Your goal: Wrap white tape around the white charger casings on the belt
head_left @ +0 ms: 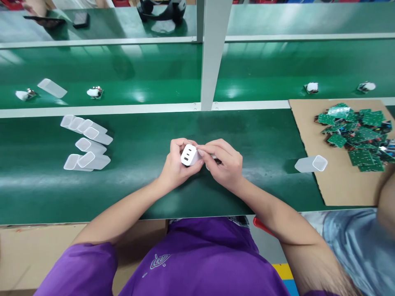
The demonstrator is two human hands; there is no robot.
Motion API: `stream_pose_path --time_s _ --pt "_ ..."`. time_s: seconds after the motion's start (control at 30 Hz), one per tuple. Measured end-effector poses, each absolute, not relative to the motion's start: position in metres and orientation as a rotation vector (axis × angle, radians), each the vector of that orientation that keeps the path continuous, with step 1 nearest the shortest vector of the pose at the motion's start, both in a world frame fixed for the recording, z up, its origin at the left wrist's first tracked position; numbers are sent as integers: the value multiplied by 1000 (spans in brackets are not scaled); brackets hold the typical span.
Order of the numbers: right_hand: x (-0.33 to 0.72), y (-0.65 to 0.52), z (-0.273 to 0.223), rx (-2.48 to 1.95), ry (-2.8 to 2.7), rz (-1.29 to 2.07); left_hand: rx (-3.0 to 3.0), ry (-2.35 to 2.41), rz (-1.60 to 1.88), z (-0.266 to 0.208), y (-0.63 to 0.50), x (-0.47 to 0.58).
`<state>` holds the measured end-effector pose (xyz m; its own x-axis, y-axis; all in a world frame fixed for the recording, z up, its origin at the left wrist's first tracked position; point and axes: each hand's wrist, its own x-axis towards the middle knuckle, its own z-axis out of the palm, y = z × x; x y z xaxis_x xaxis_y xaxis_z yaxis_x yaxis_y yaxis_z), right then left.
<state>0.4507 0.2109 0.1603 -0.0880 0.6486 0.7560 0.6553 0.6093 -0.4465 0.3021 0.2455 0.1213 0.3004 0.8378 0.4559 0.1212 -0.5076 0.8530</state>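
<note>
Near the bench's front edge, my left hand (pixel 175 162) is closed around a white plug charger (pixel 189 155). Its end face, with several dark port slots, points up toward me. My right hand (pixel 225 162) meets it from the right, thumb and forefinger pinched at the charger's side. A small pale thing shows between the right fingers, mostly hidden, so its kind is unclear. To the left lie several hollow white plastic casings (pixel 92 146) with open ends toward me. One more white casing (pixel 311 163) rests at the cardboard's left edge.
A cardboard sheet (pixel 311 135) on the right carries a pile of green circuit boards (pixel 358 135). Behind a metal rail and upright post (pixel 214 53), a green belt (pixel 148 74) holds loose board assemblies and a casing (pixel 52 88). A co-worker's arm (pixel 387 201) is close at right.
</note>
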Motion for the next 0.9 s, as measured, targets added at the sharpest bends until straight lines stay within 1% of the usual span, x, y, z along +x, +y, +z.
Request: stream_pose_path --time_s 0.23,0.57,0.7,0.9 --pt "449 210 159 -1082 -1773 -72 1851 831 1257 121 246 302" --pt "448 209 160 -1105 -1741 4 1844 763 1274 121 247 302" --pt "446 209 158 -1062 -1751 -50 1815 752 1281 123 246 303" --pt "446 207 155 -990 -1896 -199 1858 887 1206 134 245 296"
